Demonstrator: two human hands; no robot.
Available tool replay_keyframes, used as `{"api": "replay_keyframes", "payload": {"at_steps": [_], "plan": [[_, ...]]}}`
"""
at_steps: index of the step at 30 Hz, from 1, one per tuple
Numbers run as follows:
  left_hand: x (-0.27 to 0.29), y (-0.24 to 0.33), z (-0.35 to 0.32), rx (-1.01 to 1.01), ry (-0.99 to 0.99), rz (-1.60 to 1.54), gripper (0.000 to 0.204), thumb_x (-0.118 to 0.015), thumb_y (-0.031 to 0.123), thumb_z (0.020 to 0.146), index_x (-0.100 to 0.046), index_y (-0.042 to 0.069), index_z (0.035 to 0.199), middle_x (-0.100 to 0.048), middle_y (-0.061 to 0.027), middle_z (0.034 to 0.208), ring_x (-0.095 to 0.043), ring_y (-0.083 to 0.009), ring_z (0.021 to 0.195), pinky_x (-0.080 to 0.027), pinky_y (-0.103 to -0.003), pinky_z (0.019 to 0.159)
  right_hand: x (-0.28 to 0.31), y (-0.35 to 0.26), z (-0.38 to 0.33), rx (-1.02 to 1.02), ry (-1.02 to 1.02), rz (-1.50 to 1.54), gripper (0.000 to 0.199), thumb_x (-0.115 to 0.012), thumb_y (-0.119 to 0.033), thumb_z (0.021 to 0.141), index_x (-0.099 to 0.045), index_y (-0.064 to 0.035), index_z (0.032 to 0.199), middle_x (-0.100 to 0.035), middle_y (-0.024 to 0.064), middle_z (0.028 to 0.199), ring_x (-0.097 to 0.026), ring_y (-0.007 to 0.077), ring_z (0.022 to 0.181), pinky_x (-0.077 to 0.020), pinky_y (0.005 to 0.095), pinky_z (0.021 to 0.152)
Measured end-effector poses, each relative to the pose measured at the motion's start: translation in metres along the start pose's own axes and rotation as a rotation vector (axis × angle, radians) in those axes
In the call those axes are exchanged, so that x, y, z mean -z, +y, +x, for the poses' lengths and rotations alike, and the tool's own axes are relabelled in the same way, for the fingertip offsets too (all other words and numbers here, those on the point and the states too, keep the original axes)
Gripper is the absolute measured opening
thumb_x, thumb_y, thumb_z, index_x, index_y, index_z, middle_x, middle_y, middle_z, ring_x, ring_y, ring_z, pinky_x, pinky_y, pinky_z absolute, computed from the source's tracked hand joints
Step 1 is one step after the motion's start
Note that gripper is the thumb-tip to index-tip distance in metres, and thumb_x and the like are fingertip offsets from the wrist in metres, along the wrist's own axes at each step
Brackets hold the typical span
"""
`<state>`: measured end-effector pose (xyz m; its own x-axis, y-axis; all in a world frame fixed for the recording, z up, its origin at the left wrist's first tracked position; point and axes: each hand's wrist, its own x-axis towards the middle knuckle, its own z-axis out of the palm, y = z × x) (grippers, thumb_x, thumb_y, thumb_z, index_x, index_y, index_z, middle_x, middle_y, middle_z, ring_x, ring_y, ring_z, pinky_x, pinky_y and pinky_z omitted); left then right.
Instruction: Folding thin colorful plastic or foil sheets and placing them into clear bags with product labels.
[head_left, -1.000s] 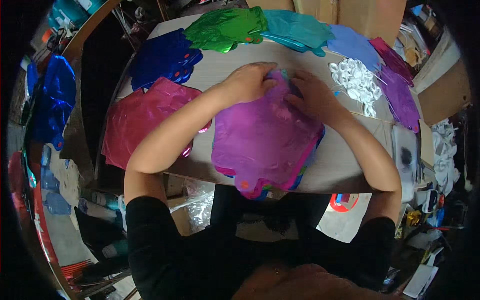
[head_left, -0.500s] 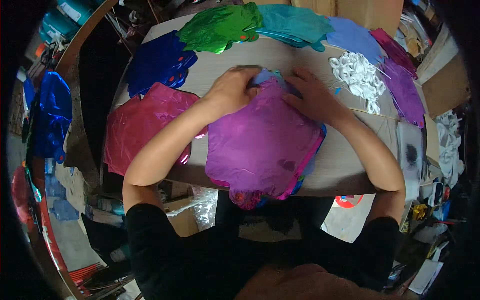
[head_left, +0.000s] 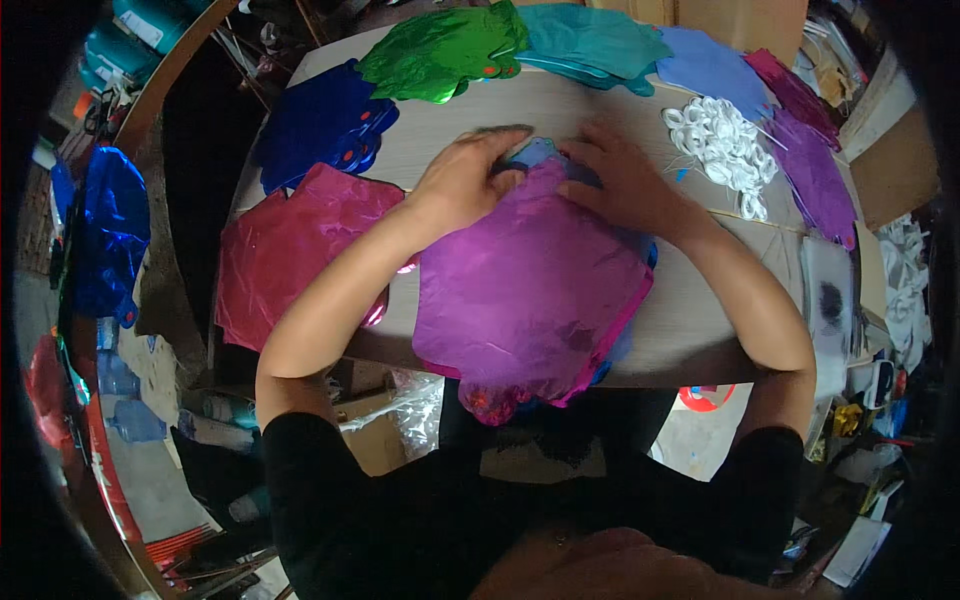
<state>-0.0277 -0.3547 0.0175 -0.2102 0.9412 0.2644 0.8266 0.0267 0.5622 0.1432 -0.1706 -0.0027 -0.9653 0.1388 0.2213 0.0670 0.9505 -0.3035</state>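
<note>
A stack of flat, uninflated foil balloons (head_left: 530,280) lies before me on the table, purple uppermost, with blue and pink edges showing beneath. Its narrow top end points away from me, where light blue foil (head_left: 535,152) peeks out between my hands. On the left side of that end, my left hand (head_left: 470,180) grips the stack, thumb on top and fingers curled toward the far edge. From the right, my right hand (head_left: 625,185) closes on the same end, its thumb pressing the purple foil; its fingers are dim and slightly blurred. The stack's rounded lower end overhangs the near table edge.
Further foil piles ring the table (head_left: 470,115): pink-red (head_left: 300,260), dark blue (head_left: 320,125), green (head_left: 440,50), teal (head_left: 590,45), light blue (head_left: 710,75) and purple (head_left: 815,175). White looped ribbon bundles (head_left: 720,150) lie right of my hands. A clear plastic packet (head_left: 828,290) is at the right edge.
The whole view has shifted slightly. Both hands stay at the stack's top end with small finger movements, and the light blue foil between them shows a little differently.
</note>
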Motion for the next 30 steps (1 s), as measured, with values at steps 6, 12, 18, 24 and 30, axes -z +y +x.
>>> {"api": "replay_keyframes", "payload": {"at_steps": [6, 12, 18, 24, 30], "plan": [[0.005, -0.012, -0.014, -0.23, -0.003, 0.129, 0.047, -0.068, 0.015, 0.086, -0.056, 0.001, 0.129, -0.06, -0.0206, 0.128, -0.055, -0.0375, 0.121, -0.043, -0.042, 0.103, 0.011, -0.014, -0.044, 0.069, -0.029, -0.045, 0.06, -0.073, -0.038, 0.082, -0.056, -0.0134, 0.135, -0.038, 0.0241, 0.148, -0.03, 0.0421, 0.141, -0.0254, 0.0492, 0.116], [-0.005, -0.008, -0.015, -0.219, -0.045, 0.249, 0.039, -0.066, 0.02, 0.088, -0.062, -0.001, 0.12, -0.06, -0.0209, 0.128, -0.053, -0.0376, 0.123, -0.041, -0.044, 0.106, 0.01, -0.012, -0.048, 0.125, -0.043, -0.082, 0.061, -0.074, -0.039, 0.081, -0.057, -0.0155, 0.134, -0.036, 0.0229, 0.15, -0.027, 0.0411, 0.143, -0.0239, 0.0491, 0.117], [-0.009, -0.007, -0.01, -0.229, -0.076, 0.127, 0.038, -0.067, 0.02, 0.086, -0.062, 0.001, 0.119, -0.061, -0.0182, 0.125, -0.054, -0.0342, 0.121, -0.04, -0.042, 0.105, 0.008, -0.011, -0.046, 0.114, -0.06, -0.059, 0.061, -0.073, -0.042, 0.082, -0.058, -0.0129, 0.133, -0.038, 0.0233, 0.149, -0.029, 0.0415, 0.142, -0.0242, 0.0488, 0.117], [-0.007, 0.005, -0.015, -0.226, 0.026, 0.207, 0.043, -0.068, 0.021, 0.085, -0.06, 0.002, 0.123, -0.061, -0.0174, 0.125, -0.054, -0.0335, 0.119, -0.04, -0.042, 0.105, 0.009, 0.003, -0.035, 0.092, -0.021, -0.006, 0.052, -0.069, -0.036, 0.086, -0.061, -0.0064, 0.128, -0.042, 0.0238, 0.145, -0.034, 0.0414, 0.139, -0.0279, 0.0471, 0.115], [-0.008, 0.01, -0.016, -0.202, -0.064, 0.253, 0.046, -0.069, 0.019, 0.085, -0.058, 0.001, 0.126, -0.06, -0.0206, 0.126, -0.054, -0.0365, 0.121, -0.04, -0.043, 0.105, 0.01, 0.002, -0.018, 0.071, -0.037, -0.031, 0.047, -0.065, -0.032, 0.089, -0.06, -0.004, 0.126, -0.045, 0.0244, 0.143, -0.038, 0.0414, 0.136, -0.0305, 0.0472, 0.114]]}}
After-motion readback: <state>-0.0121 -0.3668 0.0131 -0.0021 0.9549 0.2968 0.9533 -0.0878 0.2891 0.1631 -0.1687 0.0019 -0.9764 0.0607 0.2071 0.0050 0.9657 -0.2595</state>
